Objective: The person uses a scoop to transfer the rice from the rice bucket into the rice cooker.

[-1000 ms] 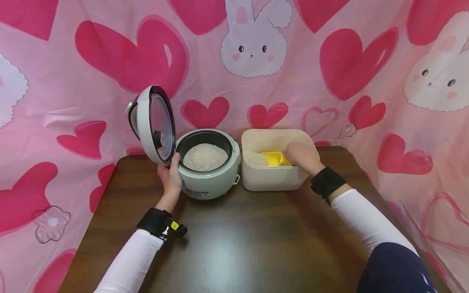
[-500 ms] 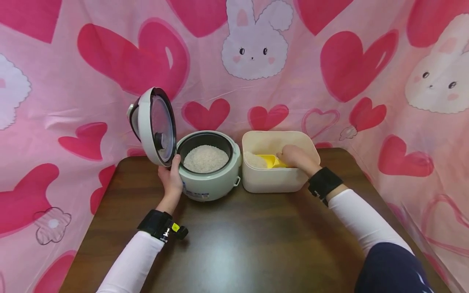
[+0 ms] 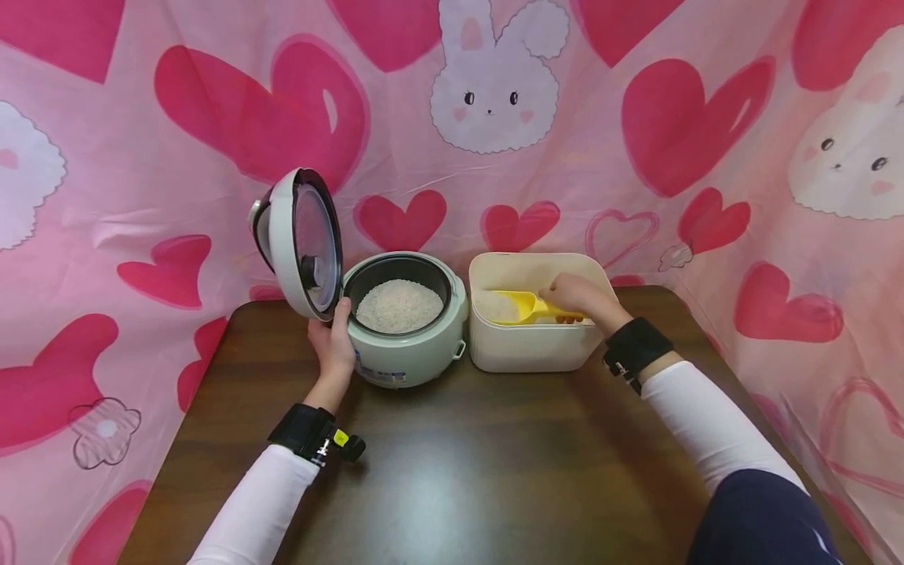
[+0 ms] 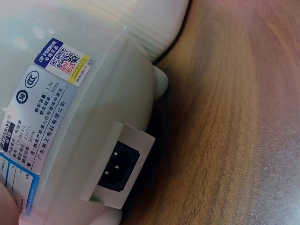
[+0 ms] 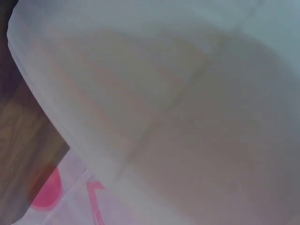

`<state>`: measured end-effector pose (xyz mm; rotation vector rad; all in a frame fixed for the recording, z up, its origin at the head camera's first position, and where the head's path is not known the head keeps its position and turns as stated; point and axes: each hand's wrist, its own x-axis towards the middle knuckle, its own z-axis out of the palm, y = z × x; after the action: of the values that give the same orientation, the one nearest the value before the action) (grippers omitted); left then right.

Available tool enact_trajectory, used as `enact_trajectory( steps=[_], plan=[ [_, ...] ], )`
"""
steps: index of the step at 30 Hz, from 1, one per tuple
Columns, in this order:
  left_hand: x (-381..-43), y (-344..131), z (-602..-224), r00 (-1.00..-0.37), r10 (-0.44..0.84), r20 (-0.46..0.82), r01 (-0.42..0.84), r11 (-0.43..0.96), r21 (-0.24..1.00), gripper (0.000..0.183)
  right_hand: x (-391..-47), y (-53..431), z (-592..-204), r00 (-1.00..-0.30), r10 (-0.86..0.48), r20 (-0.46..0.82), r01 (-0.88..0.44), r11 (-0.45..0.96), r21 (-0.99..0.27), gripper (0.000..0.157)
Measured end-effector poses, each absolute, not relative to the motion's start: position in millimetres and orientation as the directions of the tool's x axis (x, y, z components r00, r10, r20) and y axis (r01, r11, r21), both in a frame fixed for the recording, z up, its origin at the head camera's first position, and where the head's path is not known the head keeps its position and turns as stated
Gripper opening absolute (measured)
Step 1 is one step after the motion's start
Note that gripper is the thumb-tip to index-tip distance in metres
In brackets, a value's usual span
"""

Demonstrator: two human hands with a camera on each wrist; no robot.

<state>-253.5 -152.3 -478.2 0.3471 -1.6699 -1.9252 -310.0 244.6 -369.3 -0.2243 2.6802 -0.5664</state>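
Note:
A pale green rice cooker (image 3: pixel 406 365) stands with its lid (image 3: pixel 282 235) raised to the left. White rice (image 3: pixel 399 306) lies in its dark inner pot (image 3: pixel 367 280). My left hand (image 3: pixel 333 349) grips the cooker's left side at the lid's base, thumb upright in front and fingers hidden behind. My right hand (image 3: pixel 582 297) grips the handle of a yellow scoop (image 3: pixel 528 308) inside a cream bin (image 3: pixel 526 349) of rice. The scoop carries rice (image 3: pixel 497 306) and lies nearly level, just inside the bin's front rim. In the right wrist view the bin's pale wall (image 5: pixel 117 93) hides the hand.
The bin stands right beside the cooker on a dark wooden table (image 3: pixel 452 455). A power socket (image 4: pixel 119 166) shows low on the cooker in the left wrist view. A pink curtain (image 3: pixel 395 165) with hearts and rabbits hangs close behind and on both sides.
My right hand pushes the yellow scoop left into the rice, then levels it and lifts it slightly with rice in it. My left hand and the cooker stay in place.

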Motion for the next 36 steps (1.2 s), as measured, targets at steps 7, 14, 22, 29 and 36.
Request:
enact_trajectory(
  steps=[7,14,22,29,36],
  plan=[
    [-253.3,-152.4,-479.2,-0.813,-0.557,0.171,0.243,-0.057,0.968,0.051,-306.5,252.3,-359.2,-0.9,-0.204,-0.384,-0.004,0.887,-0.461,0.043],
    [-251.5,-151.9,-477.1,-0.815,-0.553,0.17,0.238,-0.054,0.97,0.05,-302.8,264.4,-349.8,-0.892,-0.205,-0.402,0.028,0.864,-0.503,0.045],
    [-250.1,-153.8,-475.7,-0.818,-0.552,0.162,0.235,-0.063,0.97,0.051,-293.9,279.2,-339.1,-0.903,-0.198,-0.382,0.048,0.836,-0.547,0.046],
    [-252.4,-155.6,-472.8,-0.816,-0.553,0.166,0.237,-0.058,0.97,0.05,-289.0,292.1,-334.3,-0.906,-0.211,-0.367,0.07,0.78,-0.621,0.047],
    [-253.7,-156.7,-472.9,-0.808,-0.566,0.164,0.236,-0.056,0.97,0.049,-286.4,288.5,-326.6,-0.9,-0.217,-0.379,0.105,0.736,-0.669,0.049]
  ],
)
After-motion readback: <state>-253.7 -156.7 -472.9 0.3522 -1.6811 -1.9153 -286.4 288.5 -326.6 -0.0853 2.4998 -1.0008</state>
